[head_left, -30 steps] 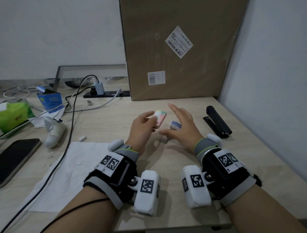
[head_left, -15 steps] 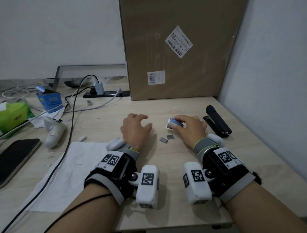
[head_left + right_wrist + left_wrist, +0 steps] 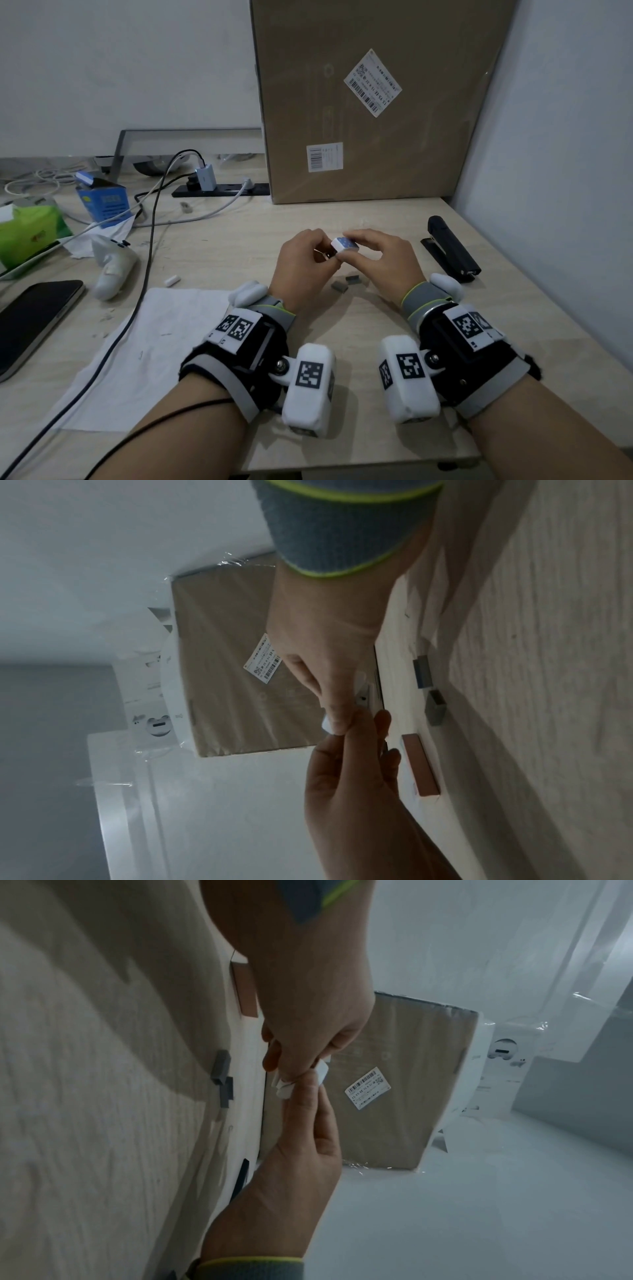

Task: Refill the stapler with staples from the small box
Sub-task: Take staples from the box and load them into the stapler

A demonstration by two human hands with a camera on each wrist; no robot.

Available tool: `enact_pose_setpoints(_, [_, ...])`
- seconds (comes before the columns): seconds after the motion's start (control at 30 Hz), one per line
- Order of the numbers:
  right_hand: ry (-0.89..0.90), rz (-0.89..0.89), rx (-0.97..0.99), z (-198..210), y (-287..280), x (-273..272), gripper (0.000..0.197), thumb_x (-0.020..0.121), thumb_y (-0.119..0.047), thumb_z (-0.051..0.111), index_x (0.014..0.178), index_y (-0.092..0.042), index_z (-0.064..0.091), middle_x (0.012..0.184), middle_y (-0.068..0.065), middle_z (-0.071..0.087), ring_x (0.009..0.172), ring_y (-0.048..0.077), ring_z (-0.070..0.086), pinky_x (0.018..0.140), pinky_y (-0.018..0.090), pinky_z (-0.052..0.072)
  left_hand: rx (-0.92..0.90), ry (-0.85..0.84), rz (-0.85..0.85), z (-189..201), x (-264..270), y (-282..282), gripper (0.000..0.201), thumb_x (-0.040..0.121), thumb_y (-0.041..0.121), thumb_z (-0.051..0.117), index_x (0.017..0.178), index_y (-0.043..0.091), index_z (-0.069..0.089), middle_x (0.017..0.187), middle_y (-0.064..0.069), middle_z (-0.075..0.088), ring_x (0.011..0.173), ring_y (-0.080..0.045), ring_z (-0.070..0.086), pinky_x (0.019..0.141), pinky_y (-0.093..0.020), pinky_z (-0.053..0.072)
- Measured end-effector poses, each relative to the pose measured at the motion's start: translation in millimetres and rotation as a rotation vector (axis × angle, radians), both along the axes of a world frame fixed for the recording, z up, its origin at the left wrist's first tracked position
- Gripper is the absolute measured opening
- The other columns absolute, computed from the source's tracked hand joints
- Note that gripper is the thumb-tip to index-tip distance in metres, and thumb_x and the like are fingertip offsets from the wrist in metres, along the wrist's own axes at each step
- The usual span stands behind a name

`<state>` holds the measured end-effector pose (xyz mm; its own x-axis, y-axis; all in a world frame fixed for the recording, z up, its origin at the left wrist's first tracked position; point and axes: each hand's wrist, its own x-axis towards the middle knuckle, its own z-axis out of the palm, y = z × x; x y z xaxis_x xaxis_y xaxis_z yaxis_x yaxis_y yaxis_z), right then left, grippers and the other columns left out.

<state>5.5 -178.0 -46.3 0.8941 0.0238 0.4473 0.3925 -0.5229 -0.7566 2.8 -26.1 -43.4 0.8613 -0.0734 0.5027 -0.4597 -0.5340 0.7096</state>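
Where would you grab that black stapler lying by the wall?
Probably across the middle of the long top arm of the stapler, coming from above with fingers on its two narrow sides. It lies flat on the desk, slim and long, with the wall close on its right, so a sideways approach looks cramped.

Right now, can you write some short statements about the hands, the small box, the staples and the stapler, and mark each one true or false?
1. Both hands hold the small box above the desk. True: the left hand and the right hand pinch it between them.
2. The stapler is in the right hand. False: it lies on the desk to the right of that hand, untouched.
3. Two grey staple strips lie on the desk below the hands. True.
4. The stapler is white. False: it is black.
5. The small box rests flat on the desk. False: it is lifted, held in the fingers.
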Motion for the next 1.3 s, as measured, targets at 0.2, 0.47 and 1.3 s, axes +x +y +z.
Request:
enact_pose_setpoints(0.2, [-0.095,-0.076,-0.090,2,1,0,0.046,0.060,-0.067,0.063,0.084,-0.029,0.070,0.085,-0.012,0.074,0.089,0.007,0.067,0.097,0.046,0.042,0.094,-0.051,0.022,1,-2,-3,0.016,0.070,0.015,0.071,0.066,0.003,0.062,0.067,-0.008,0.061,0.065,-0.023,0.056,0.056,-0.017,0.035])
enact_pose_setpoints(0.47, [-0.208,-0.336,-0.135,12,-10,-3,0.055,0.091,-0.045,0.038,0.062,-0.005,0.064,0.046,0.001,0.054,0.052,0.027,0.050,0.068,0.031,0.037,-0.203,0.216,-0.144,1,-4,-6,0.021,0.075,0.008,0.074,0.067,0.014,0.055,0.085,-0.014,0.071,0.076,-0.027,0.073,0.067,-0.034,0.056])
enact_pose_setpoints(1.3, [0.267,0.048,-0.286,-4,-14,-4,0.009,0.072,-0.021,0.075,0.078,-0.020,0.068,0.078,-0.010,0.052,0.069,0.003,0.048,0.070,0.021,0.037,-0.596,0.253,0.100,-9,17,8,0.011,0.085,0.009,0.064,0.091,0.003,0.057,0.102,-0.025,0.069,0.060,-0.003,0.070,0.057,-0.016,0.055])
